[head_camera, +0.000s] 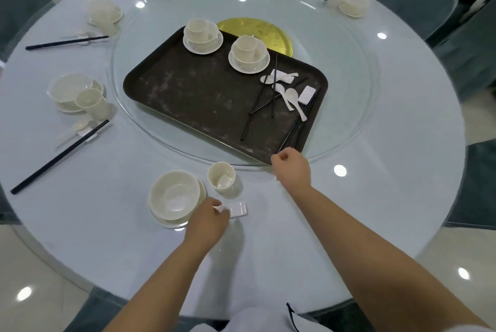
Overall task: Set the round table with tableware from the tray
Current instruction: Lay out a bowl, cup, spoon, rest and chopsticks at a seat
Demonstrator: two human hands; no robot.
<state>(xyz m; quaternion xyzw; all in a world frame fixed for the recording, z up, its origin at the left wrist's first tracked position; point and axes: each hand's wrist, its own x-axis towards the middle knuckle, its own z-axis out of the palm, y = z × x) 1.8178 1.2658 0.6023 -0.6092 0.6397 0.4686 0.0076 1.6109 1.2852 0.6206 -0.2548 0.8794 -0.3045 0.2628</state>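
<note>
From the head view, the dark tray (204, 95) is sitting on the glass turntable (349, 117) at the middle of the round table (375, 197). The right hand (292, 168) is curling at the tray's near corner, pinching the ends of black chopsticks (298, 125) lying along its right edge. Nearer than the tray, the left hand (209, 220) is pinching a white spoon (218, 208) beside a white rest (237, 209), between a bowl (174, 195) and a cup (221, 176). Two stacked bowl sets (248, 54) are standing on the tray's far side.
</note>
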